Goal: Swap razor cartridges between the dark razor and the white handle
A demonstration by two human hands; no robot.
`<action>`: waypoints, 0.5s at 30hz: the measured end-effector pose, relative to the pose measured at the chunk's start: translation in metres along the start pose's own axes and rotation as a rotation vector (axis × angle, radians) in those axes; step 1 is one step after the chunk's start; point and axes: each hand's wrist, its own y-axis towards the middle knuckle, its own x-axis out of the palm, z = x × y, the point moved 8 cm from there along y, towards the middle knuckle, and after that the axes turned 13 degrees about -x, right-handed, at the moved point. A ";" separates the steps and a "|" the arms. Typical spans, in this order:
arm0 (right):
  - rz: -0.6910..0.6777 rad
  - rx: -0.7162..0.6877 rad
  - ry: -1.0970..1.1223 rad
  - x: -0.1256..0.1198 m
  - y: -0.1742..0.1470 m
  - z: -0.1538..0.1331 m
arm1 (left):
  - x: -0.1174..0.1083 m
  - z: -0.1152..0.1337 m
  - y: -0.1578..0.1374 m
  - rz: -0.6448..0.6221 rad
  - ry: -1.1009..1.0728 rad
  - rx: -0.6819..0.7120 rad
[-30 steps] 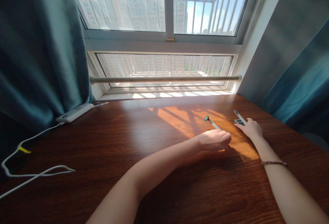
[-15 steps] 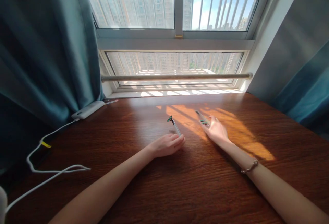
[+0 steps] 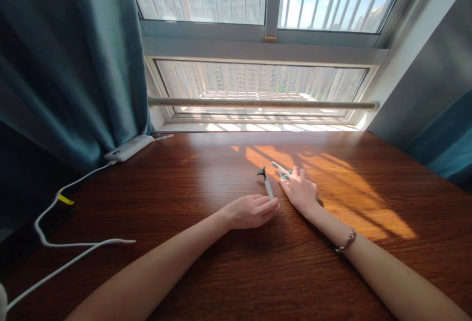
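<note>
My left hand (image 3: pixel 253 211) is closed around the lower handle of a razor (image 3: pixel 269 189), just above the wooden table. The razor has a light grey handle and a black and green head tilted up and away from me. To its right, my right hand (image 3: pixel 300 190) is closed, palm down. From its fingers a slim white brush (image 3: pixel 282 168), like a toothbrush, points forward and left. Under the brush, at the thumb, shows a small clear pack (image 3: pixel 285 176) with green-striped pieces that look like razor blades. My fingers partly hide the brush and pack.
A white power strip (image 3: pixel 129 148) lies at the table's back left by the curtain (image 3: pixel 77 65). Its white cable (image 3: pixel 70 186) with a yellow tag loops along the left side. A rail (image 3: pixel 258 103) crosses the window behind the table (image 3: pixel 177 178). Sunlight falls across the back right.
My right hand has moved left and turned palm down with the brush and pack, closer to the razor. My left hand keeps its grip on the razor. The view has shifted slightly.
</note>
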 end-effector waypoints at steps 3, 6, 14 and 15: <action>0.068 -0.008 0.085 -0.010 0.001 0.007 | -0.001 0.003 -0.002 0.009 0.019 0.027; 0.185 -0.060 0.276 -0.026 0.007 0.019 | -0.002 0.002 -0.002 0.026 0.027 0.019; 0.118 -0.243 0.424 -0.022 0.007 0.006 | 0.000 -0.001 -0.003 0.046 0.029 -0.038; 0.107 -0.263 0.411 -0.020 0.003 0.000 | 0.000 -0.002 -0.003 0.048 0.025 -0.053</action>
